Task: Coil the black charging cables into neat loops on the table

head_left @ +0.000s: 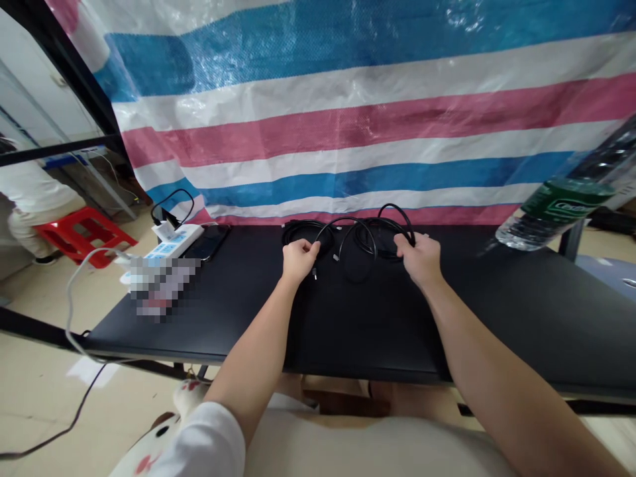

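Observation:
Black cable [365, 248] lies in loose loops at the back of the black table [348, 324]. My left hand [299, 258] pinches one end of it, and a small metal plug [315, 273] sticks out below the fingertips. On the other side, my right hand [419, 255] is closed around a bundle of the loops. A second coil of black cable [301, 228] rests just behind my left hand. Another connector [336, 256] shows between the hands.
A white power strip [171, 245] with plugs sits at the left, beside a dark phone [209, 243]. A large water bottle [551, 205] stands tilted-looking at the right. Striped sheeting [348, 132] hangs behind. A person sits on a red stool [87, 232] at far left.

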{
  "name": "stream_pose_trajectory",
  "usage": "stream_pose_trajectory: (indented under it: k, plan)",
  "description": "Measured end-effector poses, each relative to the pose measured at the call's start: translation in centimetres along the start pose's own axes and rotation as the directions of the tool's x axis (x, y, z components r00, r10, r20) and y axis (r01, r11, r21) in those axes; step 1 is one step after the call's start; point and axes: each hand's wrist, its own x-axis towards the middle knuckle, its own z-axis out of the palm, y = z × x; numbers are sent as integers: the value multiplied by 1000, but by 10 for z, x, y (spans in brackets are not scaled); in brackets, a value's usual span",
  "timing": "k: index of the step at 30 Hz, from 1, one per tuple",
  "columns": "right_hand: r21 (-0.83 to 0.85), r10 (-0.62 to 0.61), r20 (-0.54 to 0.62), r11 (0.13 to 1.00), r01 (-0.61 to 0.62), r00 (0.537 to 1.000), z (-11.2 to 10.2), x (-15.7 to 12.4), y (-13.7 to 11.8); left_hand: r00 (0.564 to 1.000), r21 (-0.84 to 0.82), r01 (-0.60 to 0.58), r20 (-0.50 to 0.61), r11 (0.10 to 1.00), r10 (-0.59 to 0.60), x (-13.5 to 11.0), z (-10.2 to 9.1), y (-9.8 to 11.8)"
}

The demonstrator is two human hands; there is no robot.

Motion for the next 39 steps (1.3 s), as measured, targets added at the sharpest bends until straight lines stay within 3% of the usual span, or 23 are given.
stream_pose_trajectory:
  k: [5, 10, 13, 15, 17, 19, 21, 23, 25, 27, 29, 31, 34, 36, 39]
  plan:
    - [223, -31, -10, 974, 33, 999, 21, -8, -7, 997, 76, 33, -78, 997, -27, 0, 5, 3]
    - [15, -179, 24, 984, 179, 984, 30, -24, -23, 994, 68, 31, -104, 997, -24, -4, 9, 7]
    - [-109, -106, -25, 989, 103, 994, 31, -25, -26, 990, 21, 11, -140, 1000, -8, -5, 10, 7]
    - [-94, -46, -120, 995, 35, 992, 31, -22, -25, 992, -54, 21, -126, 998, -27, -5, 11, 7]
    - [62, 18, -204, 998, -5, 979, 33, -18, -25, 996, -168, 87, 12, 982, -86, -6, 11, 7]
    - [319, 96, -154, 947, -43, 983, 35, -16, -28, 960, -264, 199, 244, 944, -134, -7, 11, 8]
    - [534, 145, 35, 834, -141, 989, 36, -17, -33, 884, -302, 296, 447, 906, -139, -9, 10, 10]
    - [622, 146, 250, 733, -274, 957, 36, -20, -38, 805, -294, 368, 576, 882, -144, -11, 8, 13]
    - [632, 131, 390, 682, -368, 912, 36, -22, -40, 740, -256, 423, 651, 869, -169, -12, 6, 15]
    - [615, 123, 448, 676, -405, 885, 37, -25, -39, 725, -245, 448, 662, 860, -189, -13, 6, 16]
    - [573, 129, 433, 724, -383, 892, 40, -27, -36, 763, -296, 458, 614, 838, -201, -12, 9, 16]
    - [455, 122, 363, 842, -290, 924, 45, -29, -32, 832, -400, 459, 507, 793, -226, -10, 12, 16]
    - [84, 55, 261, 993, -79, 964, 53, -32, -33, 914, -567, 403, 290, 719, -284, -7, 16, 17]
    - [-189, 20, 245, 982, 28, 969, 59, -32, -40, 928, -659, 364, 198, 658, -315, -4, 14, 18]
    - [-482, 44, 288, 870, 105, 957, 71, -27, -57, 900, -797, 386, 214, 464, -381, 0, 7, 22]
